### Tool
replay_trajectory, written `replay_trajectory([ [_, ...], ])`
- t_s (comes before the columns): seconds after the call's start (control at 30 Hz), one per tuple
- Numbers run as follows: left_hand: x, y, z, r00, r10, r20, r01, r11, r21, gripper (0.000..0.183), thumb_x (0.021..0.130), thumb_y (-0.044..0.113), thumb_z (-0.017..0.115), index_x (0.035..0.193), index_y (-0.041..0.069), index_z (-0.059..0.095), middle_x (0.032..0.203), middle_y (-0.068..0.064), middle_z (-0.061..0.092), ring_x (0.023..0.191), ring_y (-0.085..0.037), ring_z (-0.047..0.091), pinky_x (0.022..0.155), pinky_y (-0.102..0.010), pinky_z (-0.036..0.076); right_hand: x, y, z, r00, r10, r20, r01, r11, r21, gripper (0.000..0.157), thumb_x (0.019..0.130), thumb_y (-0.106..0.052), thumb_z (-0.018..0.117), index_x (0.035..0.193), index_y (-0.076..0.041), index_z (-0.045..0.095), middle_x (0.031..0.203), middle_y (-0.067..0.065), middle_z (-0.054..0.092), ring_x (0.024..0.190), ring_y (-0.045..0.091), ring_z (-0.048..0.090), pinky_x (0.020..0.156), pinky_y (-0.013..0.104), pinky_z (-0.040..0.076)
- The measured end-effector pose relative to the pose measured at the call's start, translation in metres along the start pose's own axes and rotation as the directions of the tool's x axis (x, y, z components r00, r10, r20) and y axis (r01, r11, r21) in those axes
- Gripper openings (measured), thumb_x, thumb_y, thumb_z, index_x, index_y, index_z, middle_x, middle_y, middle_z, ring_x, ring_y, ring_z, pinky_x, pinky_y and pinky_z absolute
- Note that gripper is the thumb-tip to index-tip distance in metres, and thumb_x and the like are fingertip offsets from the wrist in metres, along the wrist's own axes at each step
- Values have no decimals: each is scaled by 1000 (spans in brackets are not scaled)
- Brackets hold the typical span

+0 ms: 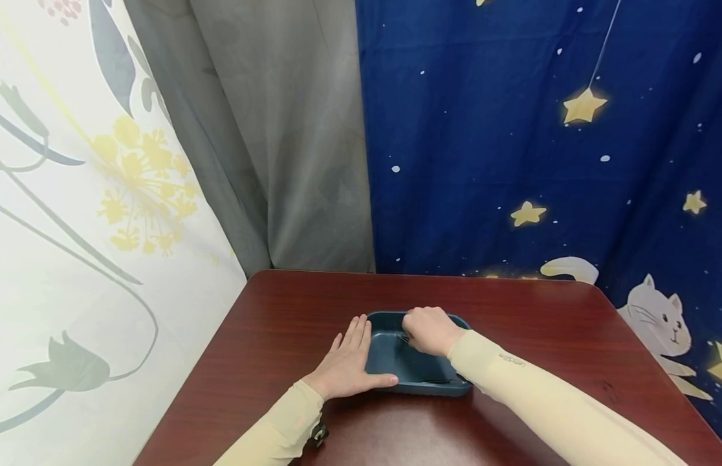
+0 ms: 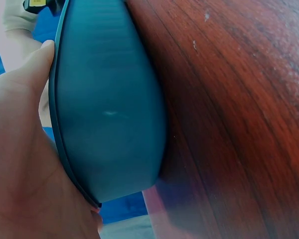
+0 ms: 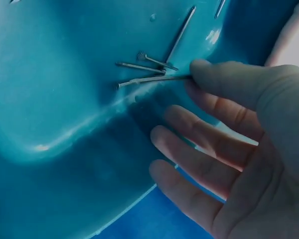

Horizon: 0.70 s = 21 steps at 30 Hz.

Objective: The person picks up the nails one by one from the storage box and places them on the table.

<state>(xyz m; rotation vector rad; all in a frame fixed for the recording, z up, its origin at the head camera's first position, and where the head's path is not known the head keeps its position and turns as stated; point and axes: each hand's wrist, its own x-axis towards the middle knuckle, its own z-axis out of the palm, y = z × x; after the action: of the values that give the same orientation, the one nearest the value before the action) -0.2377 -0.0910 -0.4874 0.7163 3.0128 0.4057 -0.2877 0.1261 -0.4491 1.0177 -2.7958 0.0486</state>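
Note:
A dark teal plastic tray (image 1: 416,370) with raised walls stands on the table, its outer wall (image 2: 109,89) filling the middle of the left wrist view. My left hand (image 1: 346,366) rests straight-fingered along its left rim, the thumb lying on the near rim. My right hand (image 1: 432,330) reaches inside. In the right wrist view, thumb and forefinger pinch one end of a thin metal nail (image 3: 157,78), while the other fingers are loosely bent. Several loose nails (image 3: 182,35) lie close to it near the foot of the tray wall, some crossing each other.
The reddish-brown wooden table (image 1: 279,336) extends around the tray. Behind it hang a grey curtain (image 1: 303,162) and a blue starry curtain (image 1: 483,162); a white floral one (image 1: 64,259) hangs at the left. A small black device (image 1: 318,433) is worn at the left wrist.

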Motion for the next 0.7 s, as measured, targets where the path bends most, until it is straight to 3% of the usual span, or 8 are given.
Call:
replay_trajectory([
  [0.27, 0, 0, -1, 1000, -2, -10, 2, 1000, 11, 120, 65, 86, 40, 148, 6, 5, 153, -2, -11, 141, -23, -4, 107, -54, 17, -13, 2, -14, 997, -72, -32, 72, 997, -12, 15, 75, -21, 75, 63, -23, 65, 75, -8, 52, 59, 6, 45, 47, 20, 39],
  [0.4, 1, 0, -1, 1000, 2, -16, -2, 1000, 13, 121, 64, 87, 38, 148, 6, 6, 153, -2, -10, 141, -23, -3, 107, -54, 18, -16, 3, -21, 994, -87, -62, 85, 996, -23, 20, 74, -23, 75, 59, -26, 62, 103, -2, 61, 92, 12, 57, 48, 22, 43],
  [0.5, 1, 0, 0, 1000, 2, -16, -2, 1000, 12, 121, 64, 87, 38, 148, 6, 6, 153, -2, -10, 141, -22, -5, 107, -54, 18, -19, 4, -27, 995, -78, -59, 78, 997, -16, 21, 73, -24, 76, 58, -28, 61, 125, 4, 56, 120, 22, 48, 52, 24, 46],
  [0.57, 1, -1, 1, 1000, 3, -18, -2, 1000, 11, 120, 65, 86, 39, 148, 6, 6, 153, -2, -11, 141, -22, -6, 107, -54, 18, -22, 5, -29, 997, -68, -47, 68, 998, -14, 21, 74, -24, 75, 59, -29, 61, 132, 6, 51, 127, 26, 42, 57, 26, 49],
  [0.7, 0, 0, 3, 1000, 6, -27, -6, 1000, 2, 119, 66, 85, 42, 148, 6, 6, 153, -2, -10, 141, -22, -5, 107, -54, 18, -31, 9, -33, 998, -44, -48, 43, 999, -15, 22, 75, -24, 75, 59, -30, 60, 138, 8, 45, 131, 32, 34, 83, 40, 49],
])
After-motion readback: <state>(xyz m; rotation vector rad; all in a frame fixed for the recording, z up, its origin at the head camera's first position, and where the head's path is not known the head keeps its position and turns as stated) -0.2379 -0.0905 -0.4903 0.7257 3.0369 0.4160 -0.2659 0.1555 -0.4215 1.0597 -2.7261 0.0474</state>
